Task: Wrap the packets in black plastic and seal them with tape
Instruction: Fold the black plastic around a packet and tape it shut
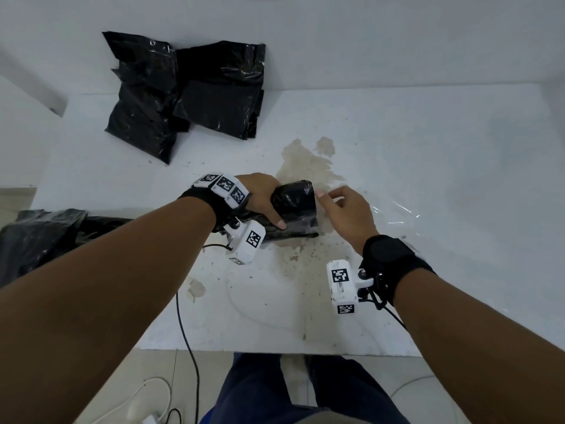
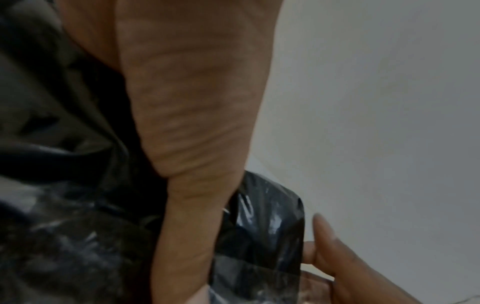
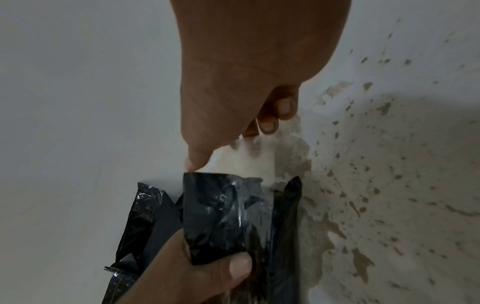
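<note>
A packet wrapped in black plastic (image 1: 295,203) lies on the white table (image 1: 428,148) in the middle of the head view. My left hand (image 1: 269,203) grips its left end, thumb laid along the near side, fingers over the far side. The right hand (image 1: 325,195) is at the packet's right edge and pinches a strip of clear tape (image 3: 246,160), which runs from the fingers down onto the black plastic (image 3: 226,209). The left wrist view shows my left thumb (image 2: 197,144) across the packet (image 2: 265,236), with right-hand fingertips (image 2: 327,253) beside it.
Several black-wrapped packets (image 1: 183,93) are piled at the table's back left against the wall. Loose black plastic (image 1: 39,237) lies at the left edge. A brown stain (image 1: 305,166) spreads behind the packet. Clear film (image 1: 397,212) lies on the table right of my right hand.
</note>
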The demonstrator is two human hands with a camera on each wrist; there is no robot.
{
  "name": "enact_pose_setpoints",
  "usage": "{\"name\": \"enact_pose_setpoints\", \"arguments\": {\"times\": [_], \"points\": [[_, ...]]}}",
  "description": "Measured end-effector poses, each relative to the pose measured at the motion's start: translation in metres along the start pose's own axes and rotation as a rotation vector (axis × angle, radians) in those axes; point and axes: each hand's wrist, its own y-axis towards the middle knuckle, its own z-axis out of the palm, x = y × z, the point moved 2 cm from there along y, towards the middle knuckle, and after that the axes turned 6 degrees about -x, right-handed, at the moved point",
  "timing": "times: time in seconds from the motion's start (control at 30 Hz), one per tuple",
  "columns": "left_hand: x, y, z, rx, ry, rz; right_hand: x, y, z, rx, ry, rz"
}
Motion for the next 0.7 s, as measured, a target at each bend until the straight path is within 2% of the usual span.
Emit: {"name": "enact_pose_setpoints", "arguments": {"times": [0.27,0.4,0.7], "points": [[0.010,-0.035,-0.010,-0.079,-0.380,-0.007,0.016,-0.001,-0.007,0.176,0.137,-0.107],[0.018,-0.056,-0.018,-0.121,-0.508,-0.028,0.044,0.006,-0.011,0.216,0.167,-0.162],[0.025,-0.087,-0.032,-0.264,-0.696,0.019,0.087,0.017,0.000,0.303,0.204,-0.175]]}}
